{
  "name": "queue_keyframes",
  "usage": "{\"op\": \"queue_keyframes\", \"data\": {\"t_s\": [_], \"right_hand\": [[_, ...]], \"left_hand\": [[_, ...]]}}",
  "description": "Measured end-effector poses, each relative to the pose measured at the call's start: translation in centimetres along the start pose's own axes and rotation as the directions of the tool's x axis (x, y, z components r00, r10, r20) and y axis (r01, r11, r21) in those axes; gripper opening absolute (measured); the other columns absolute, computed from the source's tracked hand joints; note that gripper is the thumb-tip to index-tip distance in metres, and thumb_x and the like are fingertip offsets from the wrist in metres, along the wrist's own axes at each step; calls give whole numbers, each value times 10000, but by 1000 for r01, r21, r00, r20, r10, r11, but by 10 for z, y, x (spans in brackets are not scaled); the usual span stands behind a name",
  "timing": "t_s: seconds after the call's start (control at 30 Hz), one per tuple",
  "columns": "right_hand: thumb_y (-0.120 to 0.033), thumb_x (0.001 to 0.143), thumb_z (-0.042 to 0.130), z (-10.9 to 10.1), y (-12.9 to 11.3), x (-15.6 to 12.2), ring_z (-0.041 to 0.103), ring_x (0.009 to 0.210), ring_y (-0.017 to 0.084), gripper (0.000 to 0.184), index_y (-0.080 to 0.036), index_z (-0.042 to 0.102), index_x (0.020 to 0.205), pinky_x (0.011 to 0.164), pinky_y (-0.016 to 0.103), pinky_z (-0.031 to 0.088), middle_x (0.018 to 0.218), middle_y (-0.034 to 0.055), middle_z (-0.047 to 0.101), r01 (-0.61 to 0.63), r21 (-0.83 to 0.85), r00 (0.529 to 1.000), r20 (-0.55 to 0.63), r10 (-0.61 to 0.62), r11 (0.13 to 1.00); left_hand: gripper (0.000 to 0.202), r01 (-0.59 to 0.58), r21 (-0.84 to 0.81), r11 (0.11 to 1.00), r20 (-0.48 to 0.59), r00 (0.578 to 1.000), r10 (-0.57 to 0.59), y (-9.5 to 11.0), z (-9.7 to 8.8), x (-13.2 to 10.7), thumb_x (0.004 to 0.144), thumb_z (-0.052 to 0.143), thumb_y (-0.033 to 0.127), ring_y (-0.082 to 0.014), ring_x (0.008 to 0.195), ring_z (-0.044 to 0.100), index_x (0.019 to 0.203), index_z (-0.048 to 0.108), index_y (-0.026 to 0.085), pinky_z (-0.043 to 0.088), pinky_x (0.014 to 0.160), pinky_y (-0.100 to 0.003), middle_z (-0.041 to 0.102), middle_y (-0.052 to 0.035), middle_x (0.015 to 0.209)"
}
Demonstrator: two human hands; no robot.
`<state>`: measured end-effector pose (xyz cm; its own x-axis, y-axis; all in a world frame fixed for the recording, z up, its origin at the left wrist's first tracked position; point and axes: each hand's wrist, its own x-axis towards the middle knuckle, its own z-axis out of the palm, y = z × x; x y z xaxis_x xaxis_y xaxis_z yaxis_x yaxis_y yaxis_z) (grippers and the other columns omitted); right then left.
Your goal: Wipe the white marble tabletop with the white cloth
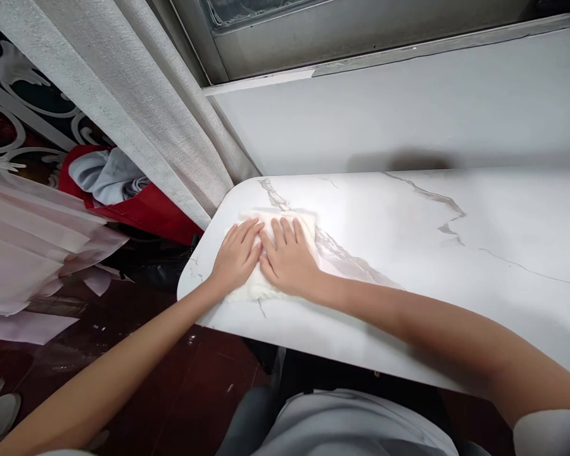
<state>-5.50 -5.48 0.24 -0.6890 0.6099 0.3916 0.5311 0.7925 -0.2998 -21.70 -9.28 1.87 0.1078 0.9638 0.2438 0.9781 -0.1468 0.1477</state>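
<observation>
A white cloth lies spread on the white marble-patterned table, close to its rounded left end. My left hand rests flat on the cloth's left part, fingers stretched out. Beside it, my right hand presses flat on the cloth's middle and right part with the fingers a little apart. The two hands nearly meet, thumbs and fingertips close together. Part of the cloth is hidden under both palms.
A pale curtain hangs against the table's left end. Behind the table rise a white wall and a metal window frame. At left are a red bag with folded clothes and sheer pink fabric above a dark red tiled floor.
</observation>
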Motion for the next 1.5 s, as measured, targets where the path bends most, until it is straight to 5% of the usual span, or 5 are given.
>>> {"op": "queue_keyframes", "data": {"t_s": [0.33, 0.53, 0.7, 1.17, 1.5], "right_hand": [[-344, 964, 377, -43, -9, -85, 231, 1458, 376, 568, -89, 424, 1468, 1172, 647, 186, 1542, 199, 346, 55, 120, 996, 66, -63, 991], [-339, 937, 412, -57, 3, -109, 220, 1457, 396, 595, -75, 423, 1470, 1168, 666, 179, 1547, 219, 316, 18, 125, 996, 81, -28, 992], [-344, 923, 421, -55, 9, -102, 253, 1445, 393, 601, -75, 441, 1460, 1184, 633, 157, 1534, 217, 352, -6, 84, 998, 67, 1, 996], [-299, 969, 326, -40, 121, 11, 312, 1407, 339, 521, -105, 453, 1436, 1171, 546, 149, 1515, 189, 396, -57, -148, 994, 80, 70, 987], [-329, 966, 312, -43, 198, 69, 239, 1454, 285, 509, -211, 441, 1444, 1181, 498, 128, 1550, 107, 355, -265, -17, 957, 114, 266, 964]], "left_hand": [[543, 27, 7, 1000, -28, 999, -26, 79, 2, -65, 981, 256, 305, -260, 1425, 358, 1522, 262, 257, 268, 1191, -539, 435, -105, 1510], [622, -38, -17, 999, -9, 999, 38, 105, 8, -61, 972, 273, 287, -256, 1442, 325, 1563, 82, 322, 287, 1174, -591, 417, -74, 1523], [585, -23, -33, 999, 9, 1000, 24, 102, 10, -47, 964, 272, 310, -250, 1433, 343, 1544, 194, 319, 276, 1183, -574, 441, -71, 1507], [411, 18, -40, 999, -42, 999, -19, 66, 46, 108, 960, 303, 273, -246, 1382, 396, 1321, 481, 191, 204, 1190, -464, 504, -101, 1448], [359, 31, -91, 995, -81, 996, -38, 66, 72, 200, 976, 318, 260, -245, 1320, 450, 1281, 501, 209, 223, 1169, -463, 549, -95, 1384]]}}
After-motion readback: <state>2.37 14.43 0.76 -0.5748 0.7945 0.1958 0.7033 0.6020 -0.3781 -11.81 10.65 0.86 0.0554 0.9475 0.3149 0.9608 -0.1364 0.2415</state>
